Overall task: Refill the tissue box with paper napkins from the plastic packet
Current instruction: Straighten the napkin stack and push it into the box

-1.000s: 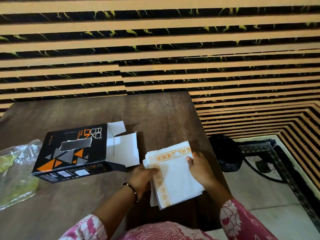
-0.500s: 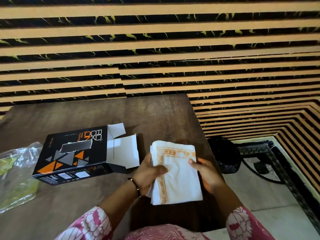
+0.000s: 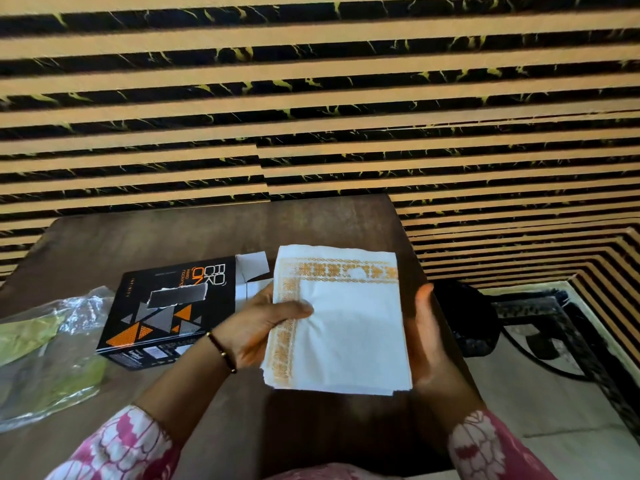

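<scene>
Napkins (image 3: 349, 327), white with an orange patterned border along 2 edges, held up as a stack above the table (image 3: 166, 237). Pinched at the left edge by the left hand (image 3: 263, 327), thumb on top, fingers behind the stack and out of sight. Flanked on the opposite edge by the right hand (image 3: 427, 337), palm flat against the side, fingers straight; fingertips behind the paper hard to make out.

Just left of the grip, lying on the table: black tissue box (image 3: 166, 313) with orange and grey triangles. Readable on its top, turned sideways: "BOOK ON", with "INFINITY" in small letters; smaller print on the front side too blurred to read. White end flaps (image 3: 252, 265) folded open toward the grip, partly covered by the napkins and left hand.

Farther left of the grip: clear plastic packet (image 3: 45, 344) with green tint, crumpled, cut off by the frame edge.

Dark brown wooden tabletop. Behind it, wall (image 3: 311, 98) of tan and black marbled horizontal stripes. Right of the grip, below table level: dark round object (image 3: 464, 317), unclear what. Pink-and-white floral sleeves at the bottom edge.
</scene>
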Demonstrator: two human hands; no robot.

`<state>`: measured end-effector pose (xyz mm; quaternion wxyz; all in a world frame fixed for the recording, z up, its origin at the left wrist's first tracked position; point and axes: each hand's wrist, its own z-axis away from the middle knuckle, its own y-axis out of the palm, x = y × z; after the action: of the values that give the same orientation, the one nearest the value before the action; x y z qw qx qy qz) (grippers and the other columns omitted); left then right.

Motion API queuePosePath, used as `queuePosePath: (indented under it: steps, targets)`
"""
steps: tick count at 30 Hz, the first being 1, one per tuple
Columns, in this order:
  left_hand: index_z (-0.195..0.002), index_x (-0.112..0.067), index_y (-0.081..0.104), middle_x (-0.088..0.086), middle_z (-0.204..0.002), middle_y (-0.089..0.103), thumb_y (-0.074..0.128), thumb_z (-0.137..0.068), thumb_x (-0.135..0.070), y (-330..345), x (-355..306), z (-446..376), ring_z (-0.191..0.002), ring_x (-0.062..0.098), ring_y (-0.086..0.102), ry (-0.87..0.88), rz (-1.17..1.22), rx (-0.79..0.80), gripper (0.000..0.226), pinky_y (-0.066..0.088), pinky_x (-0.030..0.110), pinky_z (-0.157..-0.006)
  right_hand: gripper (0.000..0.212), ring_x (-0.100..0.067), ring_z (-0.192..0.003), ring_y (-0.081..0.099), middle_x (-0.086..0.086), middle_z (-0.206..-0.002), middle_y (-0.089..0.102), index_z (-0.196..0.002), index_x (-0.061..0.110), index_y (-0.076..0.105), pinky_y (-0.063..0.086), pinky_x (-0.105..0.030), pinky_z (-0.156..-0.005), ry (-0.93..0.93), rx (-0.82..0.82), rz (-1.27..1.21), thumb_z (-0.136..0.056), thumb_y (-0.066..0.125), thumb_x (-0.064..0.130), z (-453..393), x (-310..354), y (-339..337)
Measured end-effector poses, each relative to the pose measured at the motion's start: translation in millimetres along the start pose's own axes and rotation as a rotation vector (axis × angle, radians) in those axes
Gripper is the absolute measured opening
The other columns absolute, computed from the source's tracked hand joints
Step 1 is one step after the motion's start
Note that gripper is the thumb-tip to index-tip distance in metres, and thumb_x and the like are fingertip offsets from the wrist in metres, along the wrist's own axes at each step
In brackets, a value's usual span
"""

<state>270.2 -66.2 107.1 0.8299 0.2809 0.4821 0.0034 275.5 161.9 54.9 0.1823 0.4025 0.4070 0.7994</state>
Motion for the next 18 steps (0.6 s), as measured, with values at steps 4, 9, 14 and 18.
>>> queuePosePath:
  steps: [4,9,14,18]
  targets:
    - [-0.127,-0.007,0.049,0.019,-0.120,0.064,0.065,-0.077,0.004,-13.7,-3.3,6.8,-0.103,0.035,0.065,0.074,-0.126,-0.123,0.055,0.057,0.044,-0.083,0.084,-0.020,-0.102,0.068,-0.006,-0.112,0.072,-0.115,0.017,0.067,0.051,-0.038,-0.090,0.051,-0.029,0.401,-0.040,0.088,0.049,-13.0,8.8,11.2]
    - [-0.127,-0.013,0.046,0.016,-0.122,0.063,0.068,-0.076,-0.004,-31.8,-9.8,16.2,-0.109,0.037,0.062,0.088,-0.201,-0.202,0.056,0.046,0.055,-0.096,0.049,-0.016,-0.086,0.072,-0.001,-0.097,0.076,-0.114,0.014,0.061,0.057,-0.025,-0.067,0.060,-0.068,0.663,-0.066,0.070,0.006,-28.1,-0.9,35.9]
    - [-0.123,-0.017,0.050,0.009,-0.113,0.070,0.060,-0.085,-0.005,-51.6,-21.5,26.7,-0.097,0.028,0.069,0.003,-0.229,-0.197,0.041,0.059,0.039,-0.075,0.046,-0.024,-0.087,0.072,-0.010,-0.098,0.075,-0.109,0.009,0.063,0.059,-0.031,-0.067,0.085,-0.090,0.562,-0.064,0.069,0.000,-39.0,-9.4,41.3]
    - [-0.115,-0.023,0.054,0.009,-0.107,0.072,0.059,-0.089,-0.017,-67.2,-35.0,34.3,-0.093,0.030,0.070,-0.103,-0.345,-0.204,0.028,0.060,0.040,-0.062,0.050,-0.023,-0.081,0.073,-0.009,-0.090,0.076,-0.108,0.008,0.062,0.059,-0.031,-0.062,0.061,-0.179,0.513,-0.059,0.069,-0.002,-49.9,-7.4,34.2]
